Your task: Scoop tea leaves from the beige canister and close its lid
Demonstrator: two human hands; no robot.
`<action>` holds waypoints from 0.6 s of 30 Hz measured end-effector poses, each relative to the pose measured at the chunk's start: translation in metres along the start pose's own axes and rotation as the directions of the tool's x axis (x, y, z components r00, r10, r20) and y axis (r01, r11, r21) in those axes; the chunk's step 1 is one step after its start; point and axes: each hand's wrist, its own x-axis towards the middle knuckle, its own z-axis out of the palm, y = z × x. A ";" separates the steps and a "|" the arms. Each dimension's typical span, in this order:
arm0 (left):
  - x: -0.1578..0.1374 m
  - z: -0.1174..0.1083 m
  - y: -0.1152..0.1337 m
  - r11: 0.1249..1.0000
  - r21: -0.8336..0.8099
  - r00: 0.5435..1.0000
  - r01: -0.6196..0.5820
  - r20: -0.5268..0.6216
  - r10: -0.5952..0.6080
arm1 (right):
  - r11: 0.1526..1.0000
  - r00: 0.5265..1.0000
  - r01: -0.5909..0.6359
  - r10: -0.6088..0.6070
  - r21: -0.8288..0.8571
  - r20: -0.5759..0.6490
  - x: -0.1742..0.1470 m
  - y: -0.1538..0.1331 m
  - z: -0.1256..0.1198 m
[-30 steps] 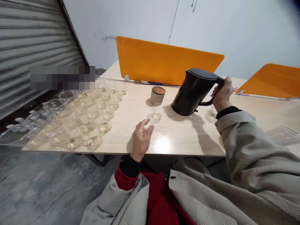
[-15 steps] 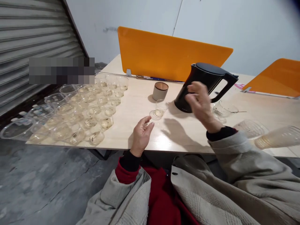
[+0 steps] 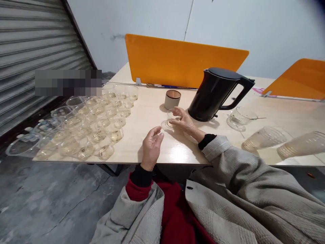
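Note:
My right hand (image 3: 184,122) reaches across the table and its fingers close around a small clear glass cup (image 3: 171,117) holding a little pale liquid. Just behind it stands a beige canister (image 3: 172,99) with a brown rim. A black electric kettle (image 3: 217,94) stands upright to the right of the cup, with nothing holding it. My left hand (image 3: 151,147) rests near the table's front edge, fingers loosely curled and holding nothing, a short way in front of the cup.
Many clear glass cups (image 3: 101,120) with pale liquid crowd the left side of the light wooden table (image 3: 284,113). A glass strainer cup (image 3: 240,117) and two stacks of plastic cups (image 3: 265,137) lie at the right. Orange dividers (image 3: 177,61) stand behind.
My right hand let go of the kettle's handle, swung left in front of it and came down onto the small glass cup. My left hand has barely moved.

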 end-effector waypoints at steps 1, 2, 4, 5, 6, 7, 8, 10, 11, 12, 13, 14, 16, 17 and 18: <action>0.000 0.000 0.000 1.000 -0.005 1.000 -0.003 -0.002 0.003 | 1.000 1.000 0.002 -0.002 0.005 -0.006 -0.002 0.000 0.001; 0.000 0.000 -0.001 1.000 -0.010 1.000 -0.008 -0.006 0.008 | 1.000 1.000 0.005 -0.005 0.011 -0.002 -0.005 -0.001 0.002; 0.000 0.000 -0.001 1.000 -0.008 1.000 -0.021 -0.019 0.021 | 0.999 0.999 0.020 -0.021 0.025 0.033 -0.015 -0.004 0.003; 0.000 0.000 -0.001 1.000 -0.001 0.999 -0.027 -0.027 0.027 | 0.999 0.998 0.027 -0.029 0.030 0.059 -0.020 -0.006 0.003; 0.001 0.000 -0.001 0.999 0.009 0.999 -0.030 -0.034 0.031 | 0.999 0.996 0.028 -0.030 0.034 0.089 -0.025 -0.008 0.003; 0.001 0.000 -0.001 0.999 0.020 0.999 -0.032 -0.037 0.033 | 0.999 0.992 0.021 -0.026 0.038 0.123 -0.030 -0.010 0.003; 0.000 0.000 0.000 0.999 0.029 0.999 -0.032 -0.035 0.033 | 0.999 0.987 0.010 -0.016 0.040 0.157 -0.035 -0.012 0.003; 0.000 0.000 0.001 0.999 0.038 0.999 -0.026 -0.019 0.027 | 0.999 0.978 -0.013 0.005 0.039 0.207 -0.042 -0.014 0.002; 0.000 0.000 0.002 0.999 0.039 1.000 -0.023 -0.009 0.024 | 0.999 0.975 -0.018 0.009 0.038 0.221 -0.044 -0.015 0.002; 0.000 0.000 0.003 0.999 0.040 1.000 -0.023 -0.001 0.023 | 0.999 0.973 -0.018 0.008 0.038 0.229 -0.046 -0.016 0.002; 0.000 0.000 0.003 0.999 0.042 1.000 -0.025 0.004 0.025 | 0.999 0.972 -0.017 0.007 0.040 0.235 -0.047 -0.016 0.001; -0.001 -0.001 0.003 0.999 0.046 1.000 -0.029 0.007 0.029 | 0.999 0.970 -0.015 0.004 0.041 0.242 -0.048 -0.017 -0.001; -0.001 -0.001 0.003 0.998 0.054 0.999 -0.037 0.009 0.036 | 0.999 0.963 -0.008 -0.002 0.035 0.269 -0.049 -0.019 -0.006; -0.001 -0.001 0.002 0.998 0.056 0.999 -0.038 0.009 0.038 | 1.000 0.959 -0.004 -0.004 0.029 0.283 -0.049 -0.021 -0.010; -0.001 -0.001 0.001 0.998 0.056 0.999 -0.037 0.009 0.036 | 1.000 0.956 -0.002 -0.005 0.023 0.293 -0.049 -0.024 -0.015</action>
